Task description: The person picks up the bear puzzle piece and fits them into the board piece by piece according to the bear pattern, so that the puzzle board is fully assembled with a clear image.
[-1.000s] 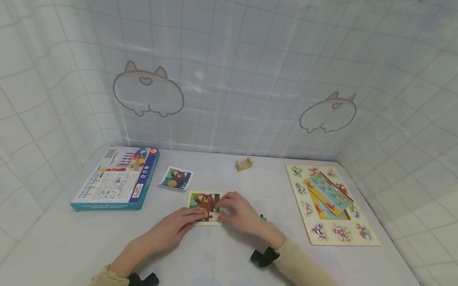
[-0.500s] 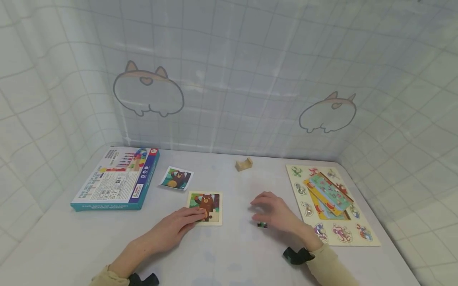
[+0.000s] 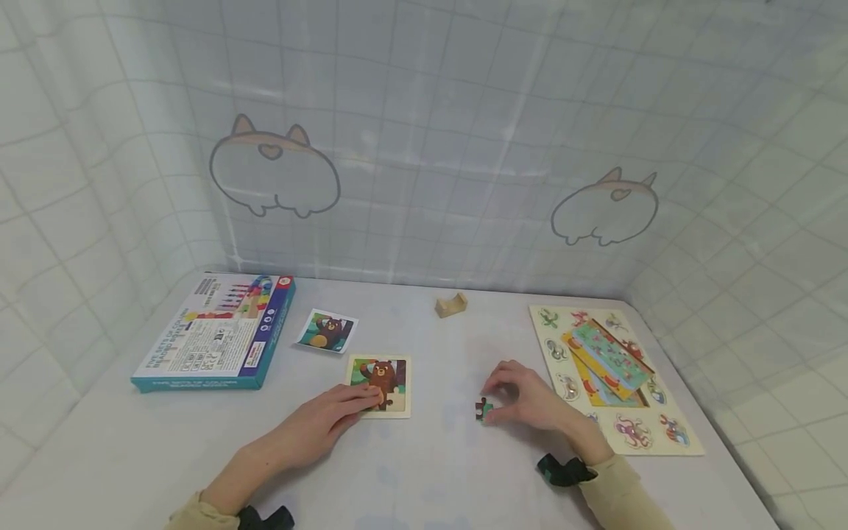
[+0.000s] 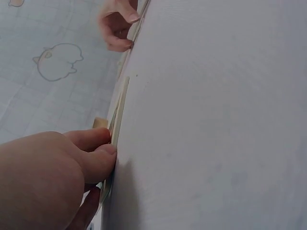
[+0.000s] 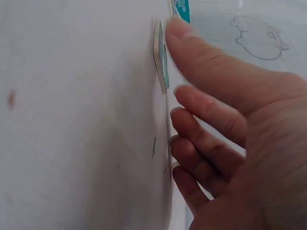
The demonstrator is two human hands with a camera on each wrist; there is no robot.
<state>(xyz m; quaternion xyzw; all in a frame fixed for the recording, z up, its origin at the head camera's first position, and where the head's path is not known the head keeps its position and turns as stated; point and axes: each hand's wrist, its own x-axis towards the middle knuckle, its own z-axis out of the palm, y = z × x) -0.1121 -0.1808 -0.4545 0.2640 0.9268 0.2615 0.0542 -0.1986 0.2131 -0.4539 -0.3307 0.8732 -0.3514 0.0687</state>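
Observation:
In the head view, my left hand [image 3: 324,419] reaches over the left edge of a bear jigsaw puzzle [image 3: 400,372] in a pale wooden tray. The fingers lie across the picture and hide part of it. The left wrist view shows the thumb and index finger gripping the edge of the tray [image 4: 118,108]. My right hand [image 3: 526,397], off to the right, pinches a small green and dark puzzle piece [image 3: 482,409] between thumb and index finger. Seen edge-on in the right wrist view, the piece [image 5: 160,57] is tilted at the table surface.
A picture card [image 3: 327,330] of the bear lies behind the tray. Farther left is a flat boxed toy [image 3: 212,331]. A small wooden block with a curved cutout [image 3: 452,305] stands at the back. On the right, a wooden peg board [image 3: 576,434] carries several cards [image 3: 612,361].
My right hand has left the bear puzzle, moved right and taken the loose piece, which has turned and shifted slightly. The left hand has stayed on the tray.

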